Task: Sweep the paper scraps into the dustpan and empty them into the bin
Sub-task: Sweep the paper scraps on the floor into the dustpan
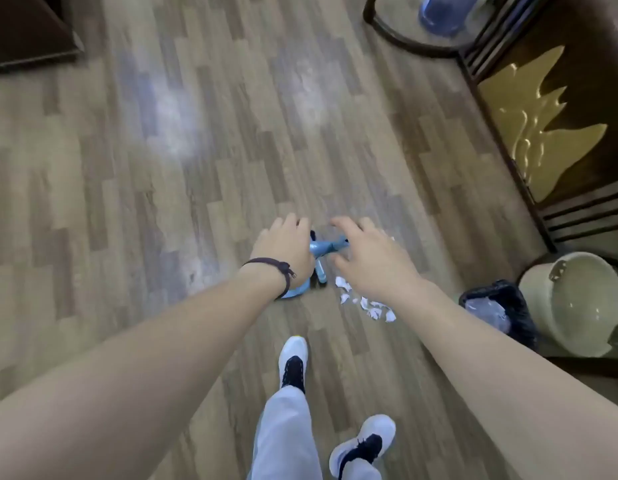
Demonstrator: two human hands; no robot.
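A person's open hands, left (pixel 283 249) and right (pixel 368 259), hover over a light-blue plastic brush and dustpan (pixel 319 252) on the wood-pattern floor (pixel 196 168), torn white paper scraps (pixel 368 303) beside it, black-lined bin (pixel 498 308) nearby.

Paper scraps (pixel 366 301): small torn white pieces, loose cluster on wood-pattern floor, partly hidden under right forearm. Dustpan (pixel 293 292): light blue, only rounded edge visible below left wrist, on floor just left of scraps. Brush (pixel 320 252): light blue handles crossing between both hands, dark bristle part barely visible; exact shape unclear. Bin (pixel 498 310): small, black liner bag, pale crumpled contents inside, standing on floor right of scraps, near cream bucket.
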